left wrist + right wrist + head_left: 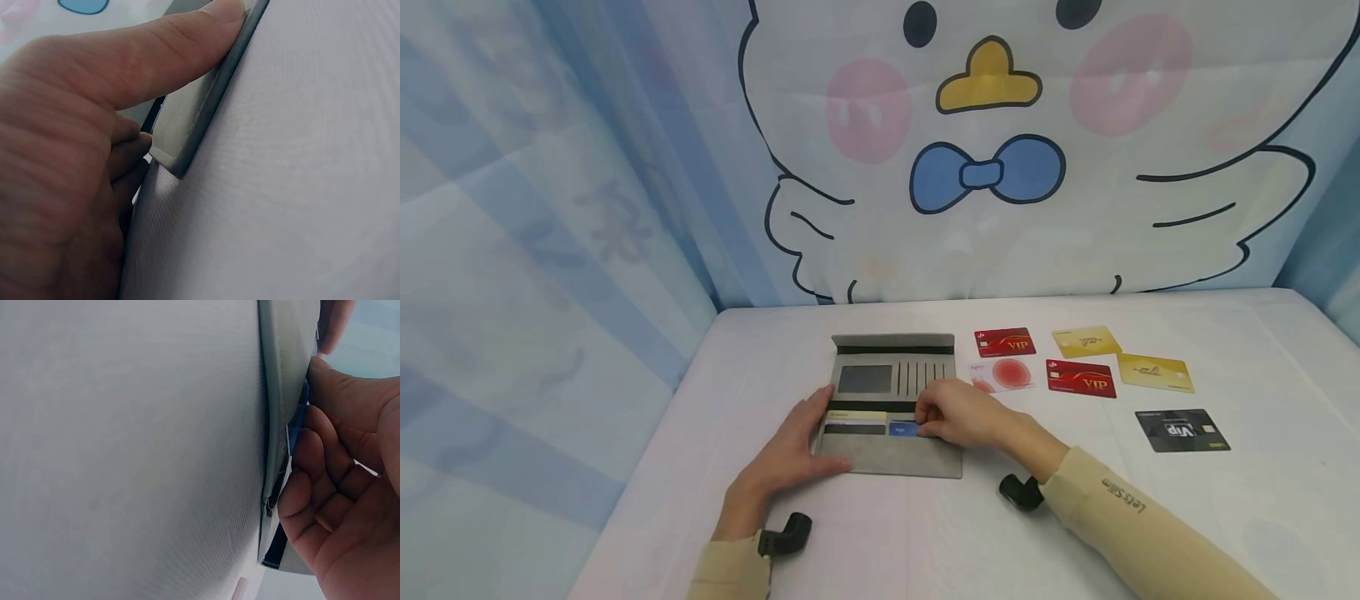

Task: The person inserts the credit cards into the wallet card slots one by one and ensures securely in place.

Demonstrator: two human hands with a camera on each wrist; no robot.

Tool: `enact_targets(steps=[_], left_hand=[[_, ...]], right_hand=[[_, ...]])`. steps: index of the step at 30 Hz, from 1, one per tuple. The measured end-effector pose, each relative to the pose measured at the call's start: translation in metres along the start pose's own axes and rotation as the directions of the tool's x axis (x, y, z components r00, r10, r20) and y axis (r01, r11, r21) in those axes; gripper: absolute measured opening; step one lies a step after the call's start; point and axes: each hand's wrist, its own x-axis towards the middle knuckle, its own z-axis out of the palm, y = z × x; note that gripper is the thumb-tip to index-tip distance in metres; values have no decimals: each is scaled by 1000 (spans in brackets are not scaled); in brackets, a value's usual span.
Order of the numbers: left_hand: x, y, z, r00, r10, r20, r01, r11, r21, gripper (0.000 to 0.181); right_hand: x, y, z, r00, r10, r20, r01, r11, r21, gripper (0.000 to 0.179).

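A grey card wallet (889, 460) lies unfolded on the table, with a dark window and a row of narrow slits in its upper half. My left hand (790, 446) holds the wallet at its lower left corner, thumb over the bottom flap and fingers along the left edge. In the wallet's lower pockets sit a pale card with a yellow top edge (856, 415) and a blue card (902, 429). My right hand (962, 413) pinches the blue card at the pocket's mouth; its curled fingers hide the card's right part.
Right of the wallet lie two red VIP cards (1006, 342), a white card with pink-red circles (1011, 374), two gold cards (1156, 372) and a black VIP card (1182, 431). A printed curtain (985, 250) hangs behind the white table (880, 550).
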Motion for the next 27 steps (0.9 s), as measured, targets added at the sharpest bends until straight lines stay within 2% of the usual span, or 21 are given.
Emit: enact_targets(steps=[27], left_hand=[[1, 0, 0, 1000, -3, 4, 3, 1000, 5, 114]], right_hand=[[-1, 2, 0, 1000, -3, 25, 3, 1000, -6, 14]])
